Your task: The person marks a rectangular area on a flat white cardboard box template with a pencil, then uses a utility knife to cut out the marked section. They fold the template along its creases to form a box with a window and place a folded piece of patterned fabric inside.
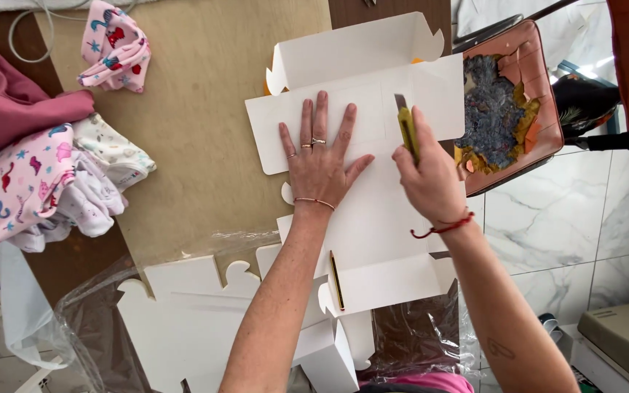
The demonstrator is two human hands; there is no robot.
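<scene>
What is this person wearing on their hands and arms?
No sleeves: both forearms are bare. The left hand wears thin rings on several fingers and a slim bracelet at the wrist. The right hand has a knotted red cord round its wrist.

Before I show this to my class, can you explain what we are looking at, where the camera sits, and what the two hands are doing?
The one picture comes from a camera on a person's head, looking down at their own bare hands. The left hand presses flat on an unfolded white cardboard box blank. The right hand grips a yellow utility knife, blade on the card. On the brown table lie patterned pink and white baby clothes and more white card cut-outs on clear plastic.
</scene>
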